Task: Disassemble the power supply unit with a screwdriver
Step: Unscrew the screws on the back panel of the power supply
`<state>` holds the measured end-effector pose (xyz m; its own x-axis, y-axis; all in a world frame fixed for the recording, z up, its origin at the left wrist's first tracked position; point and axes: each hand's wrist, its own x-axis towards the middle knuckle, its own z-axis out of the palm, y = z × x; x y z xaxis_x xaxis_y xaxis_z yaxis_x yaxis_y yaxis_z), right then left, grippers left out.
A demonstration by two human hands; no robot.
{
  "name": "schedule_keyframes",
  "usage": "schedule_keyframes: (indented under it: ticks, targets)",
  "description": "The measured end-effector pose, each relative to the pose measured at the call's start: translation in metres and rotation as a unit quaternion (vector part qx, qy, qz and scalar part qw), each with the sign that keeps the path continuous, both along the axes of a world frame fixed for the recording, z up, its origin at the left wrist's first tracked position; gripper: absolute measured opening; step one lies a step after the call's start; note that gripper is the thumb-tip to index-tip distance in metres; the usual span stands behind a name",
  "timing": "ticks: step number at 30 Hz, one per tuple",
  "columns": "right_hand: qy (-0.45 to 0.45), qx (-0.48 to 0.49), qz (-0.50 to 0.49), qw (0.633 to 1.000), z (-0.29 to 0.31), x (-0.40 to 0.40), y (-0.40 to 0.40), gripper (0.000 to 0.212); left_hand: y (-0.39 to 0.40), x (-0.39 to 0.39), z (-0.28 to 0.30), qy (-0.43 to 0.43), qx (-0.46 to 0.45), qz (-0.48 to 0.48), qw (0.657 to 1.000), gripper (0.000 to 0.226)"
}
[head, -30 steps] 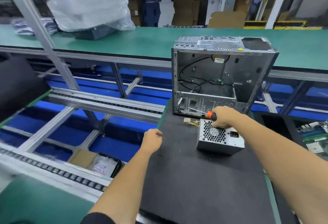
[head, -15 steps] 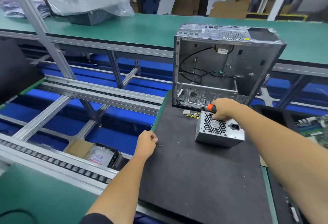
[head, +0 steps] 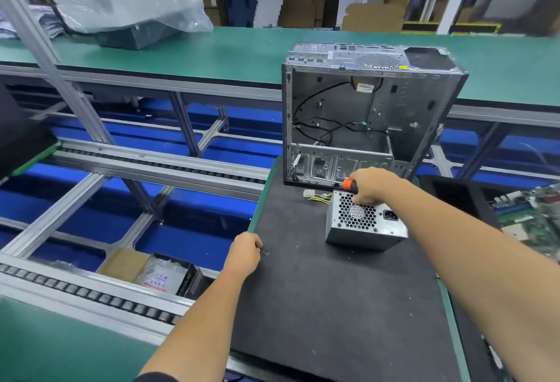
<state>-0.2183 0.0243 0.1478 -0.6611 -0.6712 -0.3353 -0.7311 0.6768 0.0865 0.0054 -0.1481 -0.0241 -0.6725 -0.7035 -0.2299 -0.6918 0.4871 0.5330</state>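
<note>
On black mat (head: 333, 306), PSU (head: 365, 222) sits under R hand (head: 371, 186) gripping screwdriver (head: 348, 184); L hand (head: 244, 253), curled, well apart.

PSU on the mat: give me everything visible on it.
The power supply unit is a small grey sheet-metal box lying on the black foam mat, just in front of the open computer case. Its upward face has a honeycomb fan grille with a round hub behind it and a black mains socket beside that. Yellow and black wires with a white connector trail from its far left side. The right hand, holding an orange-collared screwdriver, rests on its far top edge.
</note>
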Motion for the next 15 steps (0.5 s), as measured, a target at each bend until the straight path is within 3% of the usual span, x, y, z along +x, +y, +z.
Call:
schedule_keyframes:
  ticks: [8,11,15]
  targets:
    - [0.003,0.001,-0.002,1.000,0.001,0.003,0.002,0.025,-0.008,0.002,0.012,0.017,-0.004,0.015,1.000,0.032]
    - [0.003,-0.003,-0.001,1.000,0.000,0.003,0.003,0.022,-0.003,-0.014,0.037,0.117,-0.027,0.032,0.992,0.026]
    - [0.004,-0.016,-0.013,1.000,0.000,0.004,0.004,0.023,0.032,-0.063,0.080,0.244,-0.018,-0.028,0.969,0.012]
